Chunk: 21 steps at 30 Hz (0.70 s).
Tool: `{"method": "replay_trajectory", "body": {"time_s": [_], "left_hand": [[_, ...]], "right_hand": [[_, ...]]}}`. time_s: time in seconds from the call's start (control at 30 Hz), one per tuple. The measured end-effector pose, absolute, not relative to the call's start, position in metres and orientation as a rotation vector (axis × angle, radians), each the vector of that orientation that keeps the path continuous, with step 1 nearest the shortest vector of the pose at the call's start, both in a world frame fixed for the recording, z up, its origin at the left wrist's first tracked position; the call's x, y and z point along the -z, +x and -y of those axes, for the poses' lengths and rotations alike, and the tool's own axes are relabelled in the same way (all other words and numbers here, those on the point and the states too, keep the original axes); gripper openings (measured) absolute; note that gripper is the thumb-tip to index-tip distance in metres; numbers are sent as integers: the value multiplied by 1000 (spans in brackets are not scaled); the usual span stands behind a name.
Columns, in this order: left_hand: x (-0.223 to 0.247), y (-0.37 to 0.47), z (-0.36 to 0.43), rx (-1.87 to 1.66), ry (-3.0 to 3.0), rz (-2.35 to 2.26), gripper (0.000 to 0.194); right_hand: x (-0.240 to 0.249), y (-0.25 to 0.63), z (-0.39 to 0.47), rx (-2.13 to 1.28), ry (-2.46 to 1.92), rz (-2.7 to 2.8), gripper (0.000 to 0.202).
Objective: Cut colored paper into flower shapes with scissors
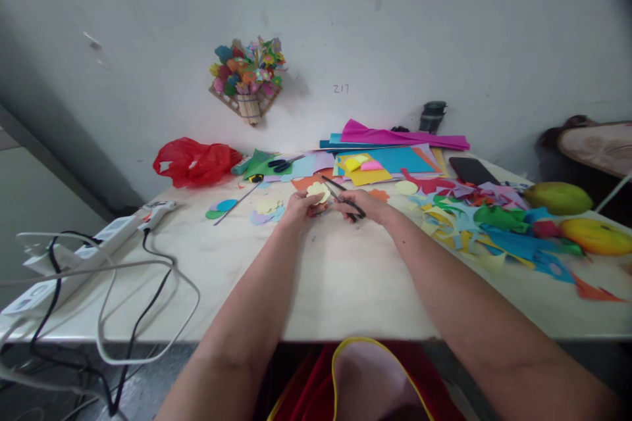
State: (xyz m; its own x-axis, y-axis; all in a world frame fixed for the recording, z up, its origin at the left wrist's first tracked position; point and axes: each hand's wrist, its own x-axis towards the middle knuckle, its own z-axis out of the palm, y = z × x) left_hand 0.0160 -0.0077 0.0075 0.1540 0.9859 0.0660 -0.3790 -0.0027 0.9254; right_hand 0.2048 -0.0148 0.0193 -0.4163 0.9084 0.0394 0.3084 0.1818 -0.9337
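Note:
Between the thumb and fingers of my left hand (302, 206) is a pale yellow paper flower (318, 193) with a scalloped edge. My right hand (368, 204) grips a pair of black-handled scissors (334, 188), its fingers around the handles. The blades are apart and point up and left, just beside the flower. Left of my hands, pale yellow and bluish paper cut-outs (267, 210) lie on the table (360, 283). An orange paper flower (379, 195) rests just beyond my right hand, near a pale yellow paper circle (406, 188).
Paper scraps (498, 223) are heaped at the right, beside two mango-like fruits (557, 198) and a dark phone (473, 171). Coloured sheets (390, 161) and a red plastic bag (196, 162) lie along the back. A power strip (93, 253) with loose cables occupies the left edge.

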Motion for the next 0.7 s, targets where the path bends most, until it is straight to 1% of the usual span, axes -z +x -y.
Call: {"method": "replay_trajectory", "body": {"time_s": [0.2, 0.4, 0.7], "left_hand": [[-7, 15, 7, -1256, 1022, -803, 21], [-5, 14, 6, -1246, 1059, -779, 22], [-6, 14, 7, -1224, 1068, -794, 22]], "right_hand": [[-20, 207, 15, -1248, -1139, 1848, 25], [-25, 205, 20, -1259, -1145, 1833, 21], [-23, 204, 19, -1249, -1152, 1816, 23]]}}
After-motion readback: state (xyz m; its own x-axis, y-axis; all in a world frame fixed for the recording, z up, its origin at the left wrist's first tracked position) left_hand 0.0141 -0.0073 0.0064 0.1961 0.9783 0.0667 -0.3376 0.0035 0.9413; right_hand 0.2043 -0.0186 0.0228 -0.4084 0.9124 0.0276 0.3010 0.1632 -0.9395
